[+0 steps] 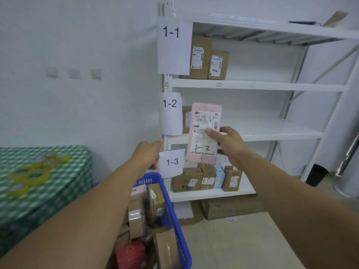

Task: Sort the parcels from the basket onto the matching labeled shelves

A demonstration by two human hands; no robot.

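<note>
The right hand (229,145) pinches a flat pink cardboard parcel (204,121) (handwritten "1-2" on its label), held upright before the white metal shelf (272,133) tagged 1-2. The left hand (148,155) reaches the shelf's post; I cannot tell its grip.

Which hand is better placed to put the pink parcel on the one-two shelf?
Right. The right hand grips the pink parcel, marked 1-2, in front of the 1-2 shelf; the left hand is lower, at the 1-3 label.
</note>
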